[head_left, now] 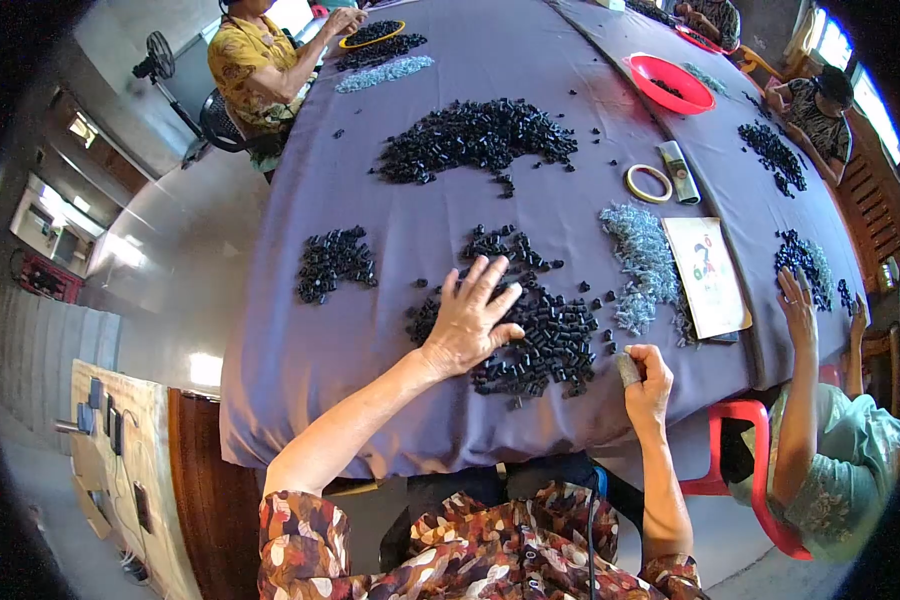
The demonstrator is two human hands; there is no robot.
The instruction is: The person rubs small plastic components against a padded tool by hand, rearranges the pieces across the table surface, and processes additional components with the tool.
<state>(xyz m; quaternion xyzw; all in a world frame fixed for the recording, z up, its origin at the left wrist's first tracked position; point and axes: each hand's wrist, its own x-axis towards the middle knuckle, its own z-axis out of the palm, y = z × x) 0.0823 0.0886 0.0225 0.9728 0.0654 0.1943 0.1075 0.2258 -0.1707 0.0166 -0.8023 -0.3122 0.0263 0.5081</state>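
Note:
My left hand point(475, 318) lies palm down with fingers spread over a pile of small black cylindrical plastic parts point(545, 345). My right hand point(648, 385) is at the pile's right side, near the table's front edge. Its fingers are curled closed, and a grey covering wraps one digit. Whatever might be inside that hand is hidden. To the left sits a smaller heap of the same black parts point(335, 265). A heap of small clear, bluish pieces point(638, 262) lies beyond my right hand.
A larger black heap point(475, 140) lies farther up the purple-grey cloth point(370, 400). At right are a booklet point(707, 275), a tape roll point(649, 184) and a red basin point(672, 84). Several people sit around the table, one close by on a red chair point(760, 470).

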